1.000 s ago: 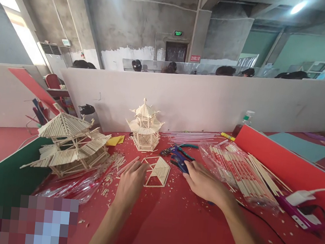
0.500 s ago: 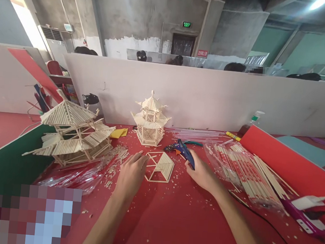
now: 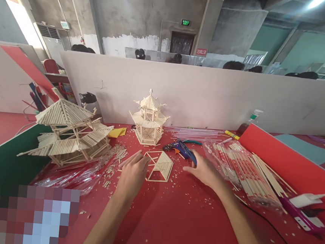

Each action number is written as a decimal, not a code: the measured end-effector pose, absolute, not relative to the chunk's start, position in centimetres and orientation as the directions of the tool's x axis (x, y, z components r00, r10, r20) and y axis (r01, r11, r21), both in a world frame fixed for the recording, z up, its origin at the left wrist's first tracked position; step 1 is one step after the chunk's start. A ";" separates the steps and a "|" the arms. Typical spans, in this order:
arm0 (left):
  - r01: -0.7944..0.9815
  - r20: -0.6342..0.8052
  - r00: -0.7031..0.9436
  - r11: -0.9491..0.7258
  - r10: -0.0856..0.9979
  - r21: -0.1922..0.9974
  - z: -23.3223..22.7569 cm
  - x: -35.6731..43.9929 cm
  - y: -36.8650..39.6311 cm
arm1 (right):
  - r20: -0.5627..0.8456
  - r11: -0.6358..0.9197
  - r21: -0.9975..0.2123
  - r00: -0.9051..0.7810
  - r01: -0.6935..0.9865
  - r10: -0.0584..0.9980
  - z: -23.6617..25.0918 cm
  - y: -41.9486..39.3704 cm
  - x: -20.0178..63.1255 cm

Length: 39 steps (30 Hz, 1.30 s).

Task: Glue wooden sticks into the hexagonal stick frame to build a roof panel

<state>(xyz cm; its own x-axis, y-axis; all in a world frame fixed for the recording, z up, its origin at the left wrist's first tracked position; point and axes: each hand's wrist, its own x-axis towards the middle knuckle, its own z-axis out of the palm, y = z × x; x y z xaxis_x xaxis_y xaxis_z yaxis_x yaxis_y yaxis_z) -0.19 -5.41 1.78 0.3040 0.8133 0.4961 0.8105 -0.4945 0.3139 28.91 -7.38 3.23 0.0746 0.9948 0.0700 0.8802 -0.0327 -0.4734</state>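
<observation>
The table (image 3: 171, 221) is covered in matt red felt, dusted with pale wood chips. On it, between the 2 hands, lies a flat roof panel (image 3: 160, 166) of thin pale sticks: a diamond-shaped frame, its right half filled with close parallel sticks, its left half open.

The left hand (image 3: 131, 174) rests palm down just left of the panel, fingers stretched forward and loosely spread, gripping nothing; the fingertips (image 3: 143, 157) lie at the panel's left edge, touching or nearly so, which cannot be told. A single loose stick (image 3: 125, 162) lies beside the index finger.

The right hand (image 3: 205, 170) sits right of the panel, apart from it, fingers partly curled over the rear of a blue glue gun (image 3: 186, 152) with smooth plastic body; whether they clasp it or only touch it cannot be told.

Behind the panel stands a small 2-tier pavilion (image 3: 149, 118) of sticks with a pointed roof. At left, a larger model (image 3: 69, 131) with slatted roofs leans tilted on crinkled clear wrap (image 3: 75, 177). At right, a clear bag of long sticks (image 3: 245, 171) lies against a red board (image 3: 286, 163). A purple tool (image 3: 303, 219) with a black cable lies far right.
</observation>
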 end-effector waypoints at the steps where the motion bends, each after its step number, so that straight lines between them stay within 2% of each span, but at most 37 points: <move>1: 0.812 0.501 0.304 -0.495 0.811 0.309 1.8 -0.2 -5.4 | 0.052 -0.036 -0.452 0.067 0.891 0.996 3.2 -7.5 28.9; 3: 0.812 0.509 0.307 -0.500 0.805 0.302 1.7 -0.2 -5.4 | 0.013 -0.026 -0.419 0.035 0.908 0.999 3.3 -7.9 28.7; 6: 0.804 0.516 0.315 -0.513 0.797 0.301 1.5 -0.1 -5.4 | -0.014 0.028 -0.440 -0.038 0.898 0.999 3.5 -8.5 27.9; 11: 0.813 0.515 0.349 -0.526 0.783 0.249 1.6 0.3 -5.7 | -0.055 0.148 -0.551 -0.212 0.821 0.976 3.9 -9.3 25.6; 14: 0.803 0.525 0.361 -0.543 0.770 0.244 1.8 0.6 -6.0 | -0.034 0.200 -0.628 -0.283 0.752 0.958 3.9 -9.5 24.7; 23: 0.792 0.519 0.382 -0.560 0.765 0.242 2.0 0.7 -6.1 | 0.012 0.233 -0.674 -0.306 0.701 0.952 4.0 -9.6 24.1; 39: 0.807 0.484 0.406 -0.553 0.775 0.209 1.7 1.0 -6.1 | -0.048 0.179 -0.695 -0.293 0.696 0.955 4.9 -9.9 23.4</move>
